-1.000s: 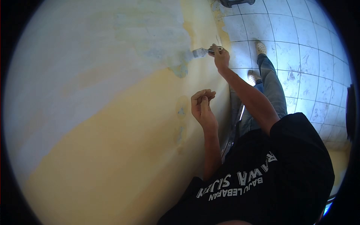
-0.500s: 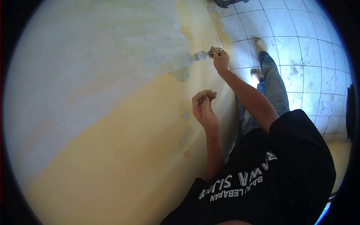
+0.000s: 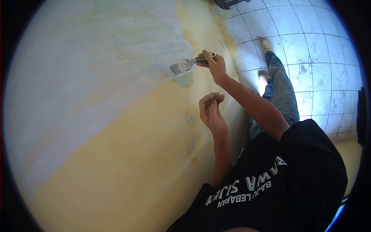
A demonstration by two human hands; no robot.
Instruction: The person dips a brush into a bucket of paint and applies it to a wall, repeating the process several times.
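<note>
So, far left, a yellow wall [image 3: 96, 154] is seen with a big whitish skimmed patch [image 3: 96, 58] across the top. A scraper [image 3: 181, 67] is pressed flat against the wall right at the lower edge of that patch, blade pointing left. Its handle is gripped tight in the right hand [image 3: 214, 65], fingers wrapped fully round it. Just below, the left hand [image 3: 210, 112] is held near the wall, fingers curled in against the thumb, nothing visibly held. Off right, a scuffed tiled floor [image 3: 328, 77] is seen.

Open wall [image 3: 96, 135]; left hand [image 3: 210, 112] near scraper [image 3: 185, 65]
</note>
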